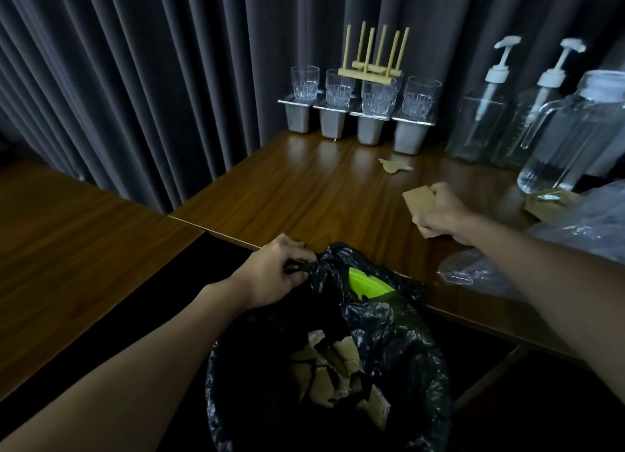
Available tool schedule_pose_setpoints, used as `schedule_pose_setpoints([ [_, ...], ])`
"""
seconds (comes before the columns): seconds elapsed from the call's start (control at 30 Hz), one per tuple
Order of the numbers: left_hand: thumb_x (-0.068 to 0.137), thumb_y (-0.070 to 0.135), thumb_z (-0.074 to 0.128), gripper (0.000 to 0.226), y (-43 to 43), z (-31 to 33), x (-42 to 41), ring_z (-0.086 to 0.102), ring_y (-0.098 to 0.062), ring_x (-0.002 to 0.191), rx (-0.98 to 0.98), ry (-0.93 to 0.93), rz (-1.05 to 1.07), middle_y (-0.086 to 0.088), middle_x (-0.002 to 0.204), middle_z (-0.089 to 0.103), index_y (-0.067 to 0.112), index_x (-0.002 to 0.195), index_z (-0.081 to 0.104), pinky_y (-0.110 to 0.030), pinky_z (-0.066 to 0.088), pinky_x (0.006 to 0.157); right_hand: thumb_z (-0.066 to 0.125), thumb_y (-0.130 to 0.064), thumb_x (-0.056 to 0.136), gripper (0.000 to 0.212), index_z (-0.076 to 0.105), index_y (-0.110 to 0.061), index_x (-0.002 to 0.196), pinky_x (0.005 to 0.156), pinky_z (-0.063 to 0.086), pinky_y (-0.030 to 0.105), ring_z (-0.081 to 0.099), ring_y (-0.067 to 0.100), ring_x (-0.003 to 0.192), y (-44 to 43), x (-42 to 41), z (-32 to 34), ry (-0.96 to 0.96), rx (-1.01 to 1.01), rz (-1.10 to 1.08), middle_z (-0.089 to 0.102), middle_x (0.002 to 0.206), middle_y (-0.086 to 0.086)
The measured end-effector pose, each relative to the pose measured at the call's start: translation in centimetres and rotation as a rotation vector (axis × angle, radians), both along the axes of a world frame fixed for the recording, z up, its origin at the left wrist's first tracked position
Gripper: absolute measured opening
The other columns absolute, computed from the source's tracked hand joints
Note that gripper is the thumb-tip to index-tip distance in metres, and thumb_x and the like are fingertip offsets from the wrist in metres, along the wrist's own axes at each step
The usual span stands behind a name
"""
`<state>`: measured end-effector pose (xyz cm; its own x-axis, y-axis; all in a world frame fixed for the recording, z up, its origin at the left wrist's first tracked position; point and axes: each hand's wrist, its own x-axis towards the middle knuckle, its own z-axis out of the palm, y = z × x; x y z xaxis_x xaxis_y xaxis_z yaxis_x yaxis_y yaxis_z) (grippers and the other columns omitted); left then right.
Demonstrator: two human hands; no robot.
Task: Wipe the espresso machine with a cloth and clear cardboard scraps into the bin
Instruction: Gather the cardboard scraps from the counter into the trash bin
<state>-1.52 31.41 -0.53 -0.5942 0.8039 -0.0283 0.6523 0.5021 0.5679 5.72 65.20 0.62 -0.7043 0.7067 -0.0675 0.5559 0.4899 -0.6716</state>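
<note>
Pinched in the curled left hand (277, 269): the crinkled, glossy black bin liner (399, 319), held up against the edge of the smooth wooden table (304, 188), torn brown cardboard scraps (338, 363) heaped inside below something bright green. Clasped between thumb and fingers of the right hand (443, 215), over the tabletop: a flat rectangular cardboard piece (417, 199). Farther back on open wood, short of the steel tubs (368, 130): one ragged scrap (395, 165).

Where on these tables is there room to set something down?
Bare wood lies between the steel containers and the bin bag, left of the torn scrap and the right hand holding cardboard. The left table is bare. Crowded right end: pump bottles, jug, plastic bags.
</note>
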Motion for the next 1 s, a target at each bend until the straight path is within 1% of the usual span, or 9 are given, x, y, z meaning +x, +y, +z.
schedule_pose_setpoints([
  [0.1,0.094,0.022,0.065,0.035,-0.1,-0.1,0.1,0.037,-0.017,0.14,0.006,0.008,0.0,-0.003,0.141,0.042,0.03,0.128,0.062,-0.033,0.032,0.113,0.064,0.0,0.085,0.051,0.048,-0.012,0.131,0.062,0.051,0.032,0.06,0.026,0.096,-2.7,0.4,1.6,0.148,-0.096,0.095,0.061,0.116,0.014],
  [0.2,0.094,0.021,0.065,0.036,-0.1,-0.1,0.1,0.038,-0.018,0.14,0.013,0.013,-0.004,-0.004,0.14,0.043,0.029,0.129,0.062,-0.036,0.033,0.114,0.065,0.002,0.088,0.045,0.053,-0.011,0.129,0.064,0.058,0.035,0.07,0.026,0.086,-5.9,1.6,4.1,0.207,-0.477,0.299,0.071,0.102,0.017],
  [0.27,0.094,0.021,0.065,0.036,-0.2,-0.1,0.0,0.038,-0.018,0.14,0.009,0.012,-0.009,-0.004,0.14,0.043,0.028,0.129,0.062,-0.037,0.034,0.115,0.066,-0.001,0.087,0.046,0.052,-0.014,0.128,0.069,0.06,0.035,0.071,0.028,0.09,-7.5,2.7,5.6,0.063,-0.655,0.543,0.073,0.103,0.017],
  [0.37,0.093,0.019,0.066,0.036,-0.2,-0.3,-0.1,0.039,-0.018,0.138,0.026,0.007,-0.01,-0.004,0.138,0.044,0.028,0.128,0.063,-0.035,0.033,0.114,0.065,-0.007,0.09,0.052,0.045,-0.015,0.137,0.094,0.053,0.042,0.063,0.033,0.112,-8.7,3.9,6.5,-0.253,-0.741,0.875,0.065,0.124,0.02],
  [0.47,0.092,0.019,0.067,0.036,-0.1,-0.3,0.0,0.04,-0.018,0.138,0.033,0.019,-0.006,-0.004,0.138,0.045,0.028,0.127,0.064,-0.033,0.033,0.114,0.06,-0.016,0.096,0.044,0.048,-0.011,0.137,0.096,0.052,0.037,0.064,0.03,0.113,-8.8,4.1,6.0,-0.302,-0.622,0.948,0.065,0.125,0.013],
  [0.57,0.093,0.021,0.067,0.035,-0.1,-0.3,-0.1,0.04,-0.018,0.138,0.014,0.02,-0.011,-0.003,0.139,0.044,0.03,0.127,0.063,-0.035,0.034,0.114,0.059,-0.018,0.096,0.03,0.057,-0.012,0.126,0.091,0.052,0.036,0.067,0.025,0.106,-8.1,3.2,4.9,-0.043,-0.533,0.675,0.069,0.117,0.013],
  [0.63,0.093,0.022,0.066,0.035,-0.1,-0.2,-0.2,0.039,-0.018,0.139,0.001,0.02,-0.013,-0.002,0.139,0.044,0.03,0.127,0.063,-0.034,0.033,0.113,0.06,-0.019,0.095,0.024,0.061,-0.017,0.12,0.096,0.047,0.031,0.063,0.019,0.112,-6.9,2.1,3.6,0.088,-0.314,0.489,0.065,0.124,0.012],
  [0.77,0.093,0.022,0.067,0.035,0.1,0.1,-0.4,0.039,-0.015,0.138,-0.02,0.01,-0.011,0.0,0.137,0.045,0.03,0.127,0.063,-0.029,0.032,0.111,0.06,-0.029,0.095,0.052,0.043,-0.018,0.143,0.101,0.03,0.025,0.037,0.019,0.137,-3.4,-0.4,0.7,0.057,-0.096,0.336,0.039,0.15,0.005],
  [1.0,0.092,0.023,0.067,0.035,0.2,0.2,-0.6,0.04,-0.008,0.136,-0.028,-0.012,0.0,0.008,0.135,0.046,0.036,0.124,0.063,-0.027,0.033,0.112,0.051,-0.049,0.094,0.067,0.025,-0.025,0.152,0.115,0.023,0.045,0.022,0.024,0.146,1.9,-5.8,-2.9,-0.057,0.266,0.166,0.016,0.162,-0.004],
])
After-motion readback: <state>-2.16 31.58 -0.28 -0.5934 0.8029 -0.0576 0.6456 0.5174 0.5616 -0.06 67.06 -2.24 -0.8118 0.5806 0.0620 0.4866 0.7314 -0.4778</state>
